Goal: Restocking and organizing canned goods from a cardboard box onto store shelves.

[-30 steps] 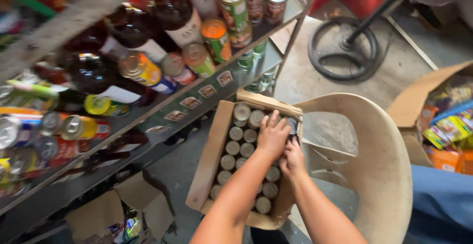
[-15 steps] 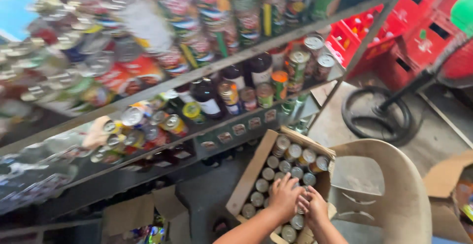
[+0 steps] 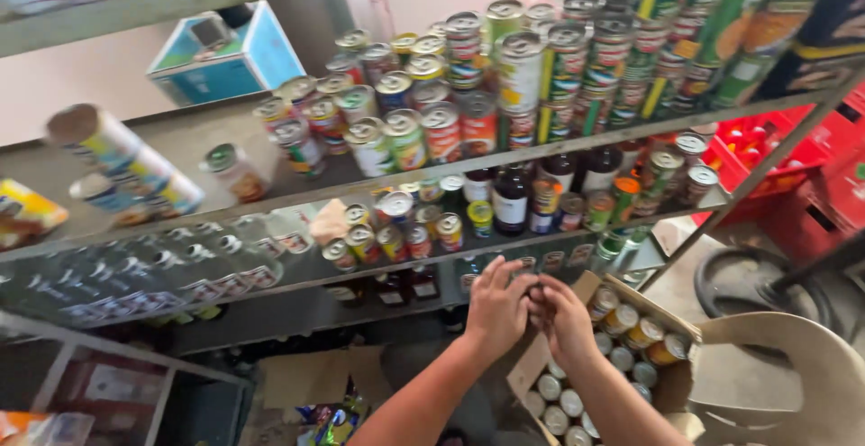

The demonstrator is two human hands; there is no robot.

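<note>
Raised since the earlier frames, your two hands now sit above the open brown cardboard box of small metal cans (image 3: 622,356) instead of down among its rows. Your left hand (image 3: 498,306) and right hand (image 3: 560,315) press together, fingers curled toward each other; whether they enclose a can cannot be told, as the fingers hide whatever lies between them. Below and to the right, the box rests tilted on the seat of a beige plastic chair (image 3: 793,383), its cans standing in rows with silver lids up. Behind your hands runs a grey metal shelf (image 3: 297,270) carrying small tins and dark glass bottles (image 3: 511,201). One level up, stacked cans with colourful labels (image 3: 505,77) crowd the rack.
</note>
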